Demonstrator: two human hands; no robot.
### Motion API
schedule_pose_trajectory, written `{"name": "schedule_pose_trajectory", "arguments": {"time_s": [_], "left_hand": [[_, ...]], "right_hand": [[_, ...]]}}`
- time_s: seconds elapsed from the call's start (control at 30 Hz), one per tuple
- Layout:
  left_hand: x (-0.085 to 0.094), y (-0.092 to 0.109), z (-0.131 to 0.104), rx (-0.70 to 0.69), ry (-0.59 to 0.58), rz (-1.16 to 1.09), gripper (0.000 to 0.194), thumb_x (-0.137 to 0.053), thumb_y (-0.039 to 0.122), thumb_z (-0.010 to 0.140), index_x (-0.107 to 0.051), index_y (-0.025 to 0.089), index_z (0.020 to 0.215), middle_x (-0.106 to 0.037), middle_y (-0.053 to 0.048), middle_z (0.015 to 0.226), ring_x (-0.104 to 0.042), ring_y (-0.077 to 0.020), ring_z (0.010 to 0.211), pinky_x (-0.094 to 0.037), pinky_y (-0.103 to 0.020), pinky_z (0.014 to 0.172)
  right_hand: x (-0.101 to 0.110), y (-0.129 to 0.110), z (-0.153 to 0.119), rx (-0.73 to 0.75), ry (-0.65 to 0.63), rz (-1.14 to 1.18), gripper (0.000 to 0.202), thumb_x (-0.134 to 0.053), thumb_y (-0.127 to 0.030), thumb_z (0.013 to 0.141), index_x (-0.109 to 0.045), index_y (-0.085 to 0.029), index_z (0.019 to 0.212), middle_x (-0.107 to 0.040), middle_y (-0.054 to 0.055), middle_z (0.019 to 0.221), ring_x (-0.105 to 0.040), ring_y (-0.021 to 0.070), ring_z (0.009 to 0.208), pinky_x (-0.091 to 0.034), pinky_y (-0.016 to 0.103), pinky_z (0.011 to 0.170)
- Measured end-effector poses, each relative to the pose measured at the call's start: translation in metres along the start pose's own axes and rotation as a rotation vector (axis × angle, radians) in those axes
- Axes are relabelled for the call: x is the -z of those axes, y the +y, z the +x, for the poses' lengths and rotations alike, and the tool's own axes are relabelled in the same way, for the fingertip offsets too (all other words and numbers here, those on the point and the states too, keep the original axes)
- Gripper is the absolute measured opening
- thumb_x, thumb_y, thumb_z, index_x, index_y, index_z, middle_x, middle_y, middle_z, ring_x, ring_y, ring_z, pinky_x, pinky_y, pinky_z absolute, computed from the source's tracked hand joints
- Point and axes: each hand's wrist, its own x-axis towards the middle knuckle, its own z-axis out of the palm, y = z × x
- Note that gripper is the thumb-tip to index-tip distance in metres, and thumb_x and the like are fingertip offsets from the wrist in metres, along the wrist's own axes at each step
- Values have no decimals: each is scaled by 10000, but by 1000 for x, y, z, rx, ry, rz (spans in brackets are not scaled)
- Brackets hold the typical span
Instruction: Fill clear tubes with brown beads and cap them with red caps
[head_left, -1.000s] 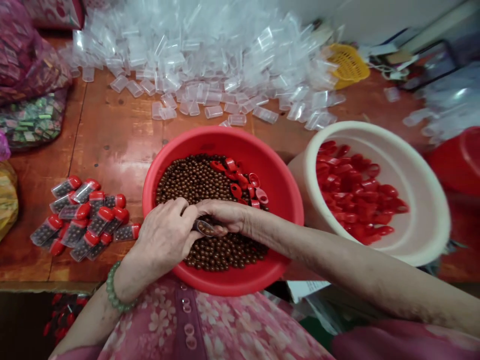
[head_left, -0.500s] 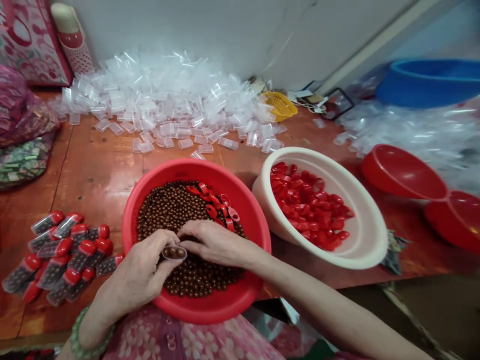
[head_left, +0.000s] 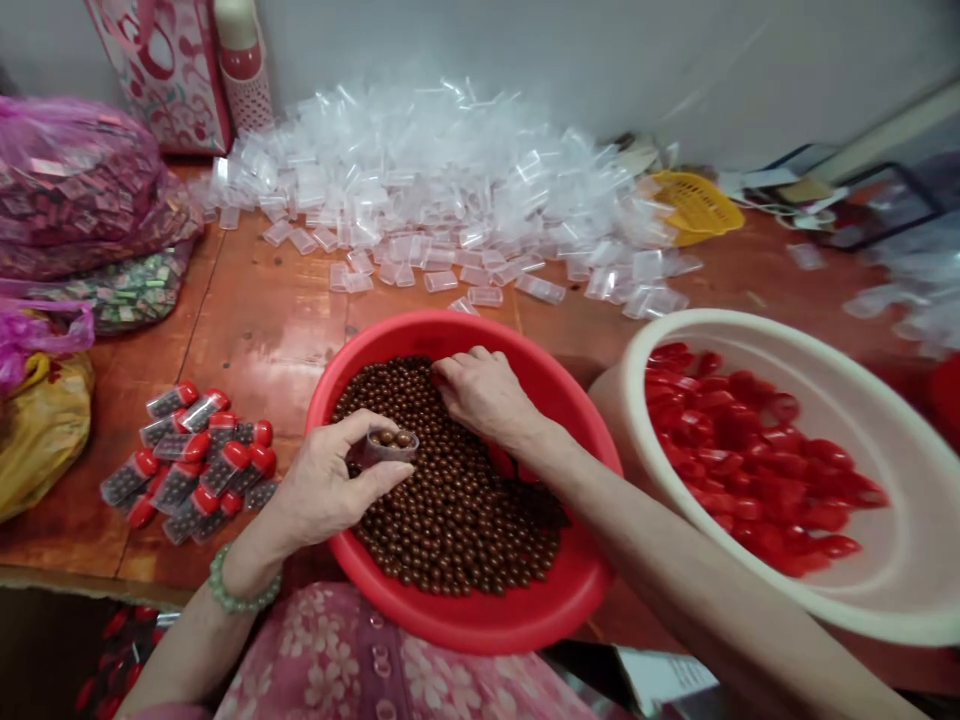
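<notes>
A plain pale grey wall [head_left: 525, 50] rises behind a reddish-brown wooden desk [head_left: 262, 330], whose glossy top catches soft light and shows a dark seam [head_left: 198, 318]. At right, a pale strip [head_left: 907, 125] slants along the wall; beneath the desk, lower left, lies shadow.

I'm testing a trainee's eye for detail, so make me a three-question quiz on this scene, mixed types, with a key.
1. True or false: the clear plastic container in the left hand has a cap on it.

2. Where does the large heap of red caps lie?
A) yellow basket
B) white basin
C) pink patterned bag

3. Over which vessel is the right hand?

Key
1. False; its mouth is open, showing brown balls inside.
2. B
3. The red basin.
</notes>
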Motion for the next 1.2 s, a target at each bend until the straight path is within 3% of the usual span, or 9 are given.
{"name": "schedule_pose_trajectory", "arguments": {"time_s": [0.07, 0.17, 0.27, 0.37, 0.43, 0.6, 0.87, 1.2], "left_hand": [[0, 3, 0, 31, -6, -103, 164, -656, 233, 818, -627, 179, 970, -673, -11, 890, -640, -133, 817, -501, -252, 757], [0, 9, -1, -7, -26, -136, 165, -675, 230, 800, -637, 172, 950, -664, -15, 896, -619, -123, 795, -488, -244, 735], [-2, 11, 1, -46, -9, -57, 149, -678, 212, 789, -651, 159, 925, -657, -23, 895, -597, -123, 793, -471, -248, 736], [-3, 9, 4, -26, 5, -35, 159, -673, 222, 786, -650, 151, 927, -648, -28, 898, -590, -134, 811, -466, -264, 766], [-3, 6, 6, -4, -7, -82, 208, -671, 262, 790, -642, 154, 964, -641, -27, 906, -584, -138, 816, -461, -268, 775], [-5, 0, 6, 64, -18, -205, 228, -637, 315, 824, -613, 155, 984, -573, 15, 791, -509, -102, 709, -407, -229, 684], [-10, -6, 5, 30, -53, -278, 230, -625, 293, 841, -598, 145, 1015, -550, 17, 810, -477, -94, 730, -376, -224, 701], [-5, -2, 9, 39, -41, -192, 194, -597, 292, 852, -605, 157, 991, -620, -15, 860, -547, -126, 800, -417, -259, 767]], "right_hand": [[4, 0, -6, 6, 88, 115, 237, -474, -236, 897, -647, -135, 1025, -685, 157, 999, -548, 301, 970, -393, 414, 820], [15, -7, -20, 3, 242, 615, 209, -501, -289, 896, -608, -171, 1031, -666, 113, 999, -598, 238, 929, -457, 387, 836], [30, -23, -40, -7, 208, 1136, 215, -536, -340, 893, -562, -213, 1065, -643, 28, 823, -631, 171, 758, -514, 329, 748], [45, -40, -57, 4, 187, 1317, 230, -618, -371, 856, -598, -234, 1040, -607, -9, 723, -600, 140, 628, -517, 291, 634], [52, -47, -63, 35, 267, 1324, 209, -666, -377, 828, -640, -242, 986, -638, 9, 800, -606, 135, 649, -523, 289, 634], [61, -52, -62, 196, 443, 1213, 98, -688, -300, 824, -706, -250, 906, -703, 48, 911, -659, 189, 874, -553, 359, 807], [57, -56, -54, 401, 518, 981, 163, -662, -155, 836, -739, -241, 951, -717, 44, 905, -685, 156, 821, -578, 284, 736], [67, -34, -78, 387, 425, 747, 160, -650, -124, 845, -714, -217, 958, -707, 53, 892, -688, 154, 813, -572, 264, 723]]}}
